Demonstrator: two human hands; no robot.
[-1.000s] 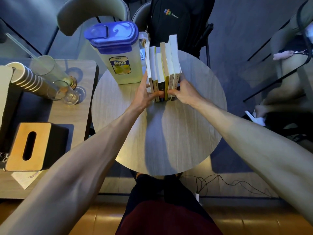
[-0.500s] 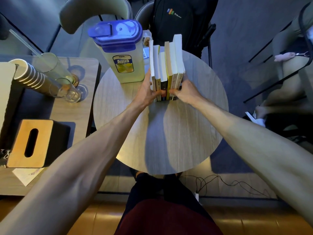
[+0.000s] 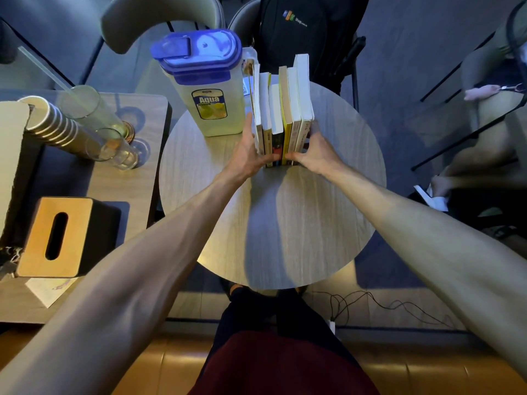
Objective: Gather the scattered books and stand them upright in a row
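Essentially nothing has shifted over the last second. Taken left to right: the water pitcher (image 3: 205, 89) stands at the far left of the round table (image 3: 285, 223), just beside the row. The left hand (image 3: 245, 158) remains flat against the outermost left cover, fingers straight up along it and thumb laid across the lower spines. The books (image 3: 282, 109) stand upright, spines toward the person, packed cover to cover with no visible gap. The right hand (image 3: 316, 155) stays pressed to the right-hand cover in the same way, thumb meeting the spines. Assessment: the row is gathered and squared; no loose book is visible on this table. What remains is release, and the row's stability once unsupported is untested.
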